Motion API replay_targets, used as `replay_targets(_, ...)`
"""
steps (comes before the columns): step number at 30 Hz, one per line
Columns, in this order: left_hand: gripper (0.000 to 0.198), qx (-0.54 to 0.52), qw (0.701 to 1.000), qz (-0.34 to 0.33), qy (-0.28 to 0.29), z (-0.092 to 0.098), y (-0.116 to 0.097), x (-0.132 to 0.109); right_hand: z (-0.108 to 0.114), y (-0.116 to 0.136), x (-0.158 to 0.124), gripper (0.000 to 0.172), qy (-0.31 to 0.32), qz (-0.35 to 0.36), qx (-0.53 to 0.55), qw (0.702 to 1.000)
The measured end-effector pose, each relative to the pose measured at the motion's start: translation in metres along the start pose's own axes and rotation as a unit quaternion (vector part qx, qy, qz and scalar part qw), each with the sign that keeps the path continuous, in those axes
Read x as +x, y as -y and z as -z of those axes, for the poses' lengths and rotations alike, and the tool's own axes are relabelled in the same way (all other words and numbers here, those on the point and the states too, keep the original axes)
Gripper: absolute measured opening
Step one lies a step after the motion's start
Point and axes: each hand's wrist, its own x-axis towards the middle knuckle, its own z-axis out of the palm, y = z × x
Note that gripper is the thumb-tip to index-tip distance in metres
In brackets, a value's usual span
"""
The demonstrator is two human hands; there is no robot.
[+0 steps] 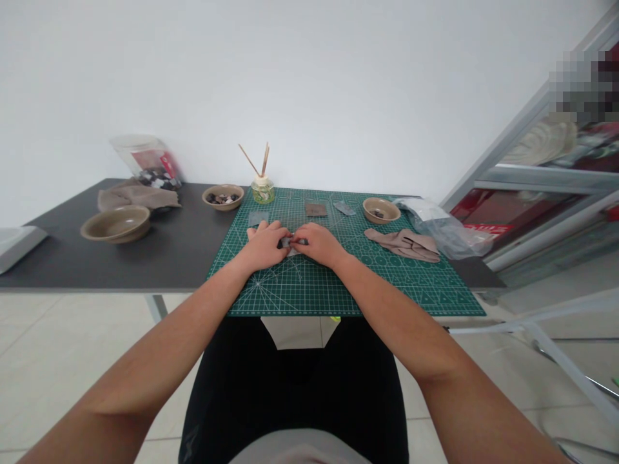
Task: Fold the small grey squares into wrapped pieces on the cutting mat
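Observation:
My left hand (265,245) and my right hand (320,245) meet over the middle of a green cutting mat (338,283). Both are curled, fingers pinched on a small grey piece (288,243) between them; what it is I cannot make out. A grey fabric swatch (258,218) lies just behind my left hand. A brown swatch (316,209) and another grey scrap (344,207) lie farther back on the mat.
The dark table (159,258) holds a large tan bowl (116,223), a small bowl of dark pieces (223,196), a reed diffuser jar (262,187), another small bowl (381,210), folded tan cloth (403,243), a plastic bag (442,229) and a clear bag (145,161). A metal frame (532,174) stands at the right.

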Motion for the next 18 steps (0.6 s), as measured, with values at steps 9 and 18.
replay_targets(9,0.034,-0.003,1.000,0.003,0.005,0.0003,0.0001,-0.0007,-0.0016,0.0036,-0.0035,0.008,-0.036,-0.043,-0.011,0.998)
replay_targets(18,0.028,-0.001,1.000,-0.003,-0.007,-0.0017,0.0011,-0.0001,-0.0006,0.0016,0.0023,0.009,0.007,0.008,0.018,1.000)
